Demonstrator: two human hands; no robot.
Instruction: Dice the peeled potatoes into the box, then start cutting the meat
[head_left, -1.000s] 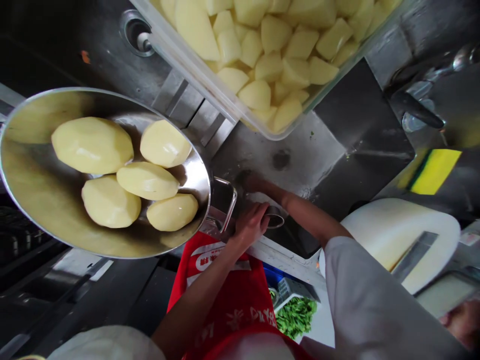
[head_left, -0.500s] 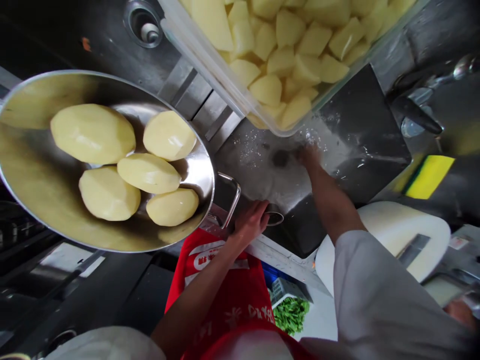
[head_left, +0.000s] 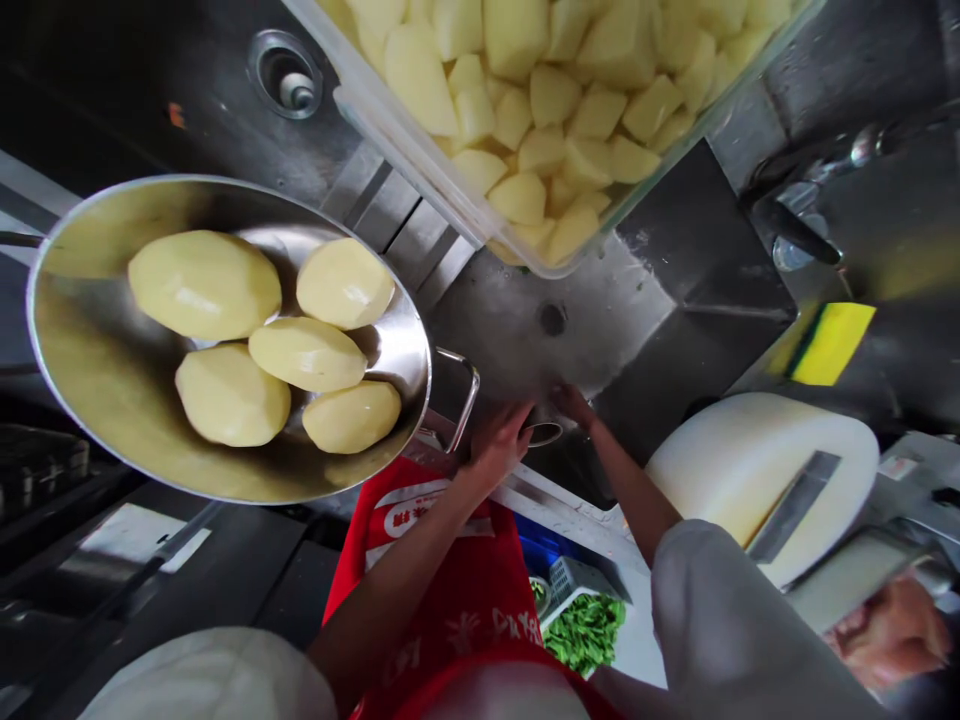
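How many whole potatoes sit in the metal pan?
5 potatoes in the pan: upper left, upper right, centre, lower left, lower right. None seems hidden.

The light is rather dim and uneven, and it seems to come from above. The peeled potatoes (head_left: pixel 205 285) are the brightest, with small white shine on them. The steel pan (head_left: pixel 97 340) has a strong glare on its right inner wall. The upper left corner and the stove side are in dark shadow. The right hand (head_left: pixel 571 403) is blurred, and the wide lens stretches things near the edges.
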